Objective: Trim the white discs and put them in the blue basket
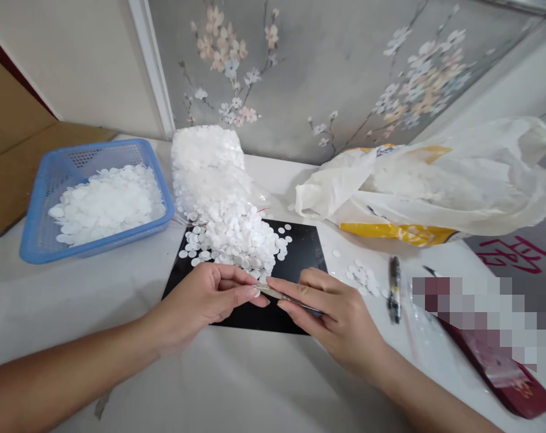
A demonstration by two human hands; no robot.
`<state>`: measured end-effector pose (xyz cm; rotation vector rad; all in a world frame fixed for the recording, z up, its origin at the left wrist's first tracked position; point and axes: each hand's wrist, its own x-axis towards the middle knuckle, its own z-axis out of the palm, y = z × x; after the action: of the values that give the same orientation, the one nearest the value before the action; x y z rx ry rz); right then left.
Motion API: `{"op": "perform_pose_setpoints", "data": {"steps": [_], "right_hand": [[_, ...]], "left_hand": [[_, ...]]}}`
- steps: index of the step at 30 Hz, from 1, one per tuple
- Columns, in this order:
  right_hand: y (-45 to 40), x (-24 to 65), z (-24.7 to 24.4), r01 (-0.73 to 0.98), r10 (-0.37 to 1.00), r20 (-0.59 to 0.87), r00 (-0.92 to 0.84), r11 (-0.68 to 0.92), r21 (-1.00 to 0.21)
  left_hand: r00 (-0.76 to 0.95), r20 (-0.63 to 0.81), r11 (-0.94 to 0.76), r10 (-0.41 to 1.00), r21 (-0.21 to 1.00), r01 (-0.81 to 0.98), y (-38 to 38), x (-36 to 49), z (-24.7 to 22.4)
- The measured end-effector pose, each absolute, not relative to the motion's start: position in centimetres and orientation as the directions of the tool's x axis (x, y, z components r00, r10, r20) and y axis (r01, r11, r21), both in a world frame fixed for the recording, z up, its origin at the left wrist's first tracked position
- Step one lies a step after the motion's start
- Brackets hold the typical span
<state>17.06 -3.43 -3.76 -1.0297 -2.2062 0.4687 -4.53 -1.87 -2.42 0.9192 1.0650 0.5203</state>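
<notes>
Over the black mat (pixel 315 252), my left hand (pixel 219 294) pinches a small white disc (pixel 255 292) between thumb and fingertips. My right hand (pixel 334 307) grips a slim knife-like tool (pixel 275 293) with a pale metal tip and dark handle. Its tip meets the disc at my left fingertips. Just beyond both hands lies a heap of loose white discs (pixel 237 234). That heap spills from a clear plastic bag (pixel 207 156) packed with more of them. The exact kind of tool is hard to make out under my fingers.
A blue basket (pixel 32 234) holding white discs stands at left. A white and yellow plastic bag (pixel 390 231) lies at back right. Right of the mat are a small pile of discs (pixel 363 276), a black pen (pixel 394 288), clear bags and a dark red object (pixel 521 391).
</notes>
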Motion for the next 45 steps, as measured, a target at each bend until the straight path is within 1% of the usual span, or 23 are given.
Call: {"op": "perform_pose_setpoints", "data": {"steps": [8,15,33,37,39,42,43,45], "right_hand": [[-3.5,17.1,-3.7,0.548,0.783,0.403,-0.474,0.621,-0.561],[-3.5,17.1,-3.8,0.528,0.788,0.392,-0.474,0.611,-0.589],[-3.4,17.0,-3.8,0.526,0.784,0.408,-0.468,0.618,-0.584],[-3.6,16.9,-3.8,0.536,0.795,0.385,-0.469,0.603,-0.591],[-3.5,17.0,-3.6,0.557,0.817,0.355,-0.454,0.571,-0.603],[-2.9,18.2,-3.4,0.651,0.889,0.261,-0.377,0.455,-0.607],[-2.5,18.8,-3.4,0.702,0.916,0.216,-0.337,0.397,-0.591],[-1.7,20.2,-3.6,0.809,0.961,0.109,-0.256,0.274,-0.520]], "left_hand": [[0.417,-0.527,0.547,0.741,0.833,0.081,-1.9,-4.6,-2.2],[0.429,-0.526,0.537,0.735,0.837,0.105,-1.9,-4.6,-2.3],[0.426,-0.518,0.511,0.742,0.848,0.141,-1.9,-4.7,-2.3],[0.424,-0.523,0.509,0.739,0.846,0.157,-2.0,-4.7,-2.3],[0.426,-0.525,0.509,0.737,0.846,0.161,-2.0,-4.7,-2.3],[0.429,-0.519,0.513,0.740,0.847,0.139,-1.8,-4.9,-2.3],[0.417,-0.511,0.509,0.751,0.851,0.127,-1.6,-5.0,-2.3],[0.372,-0.483,0.484,0.792,0.870,0.100,-1.1,-5.3,-2.1]]}}
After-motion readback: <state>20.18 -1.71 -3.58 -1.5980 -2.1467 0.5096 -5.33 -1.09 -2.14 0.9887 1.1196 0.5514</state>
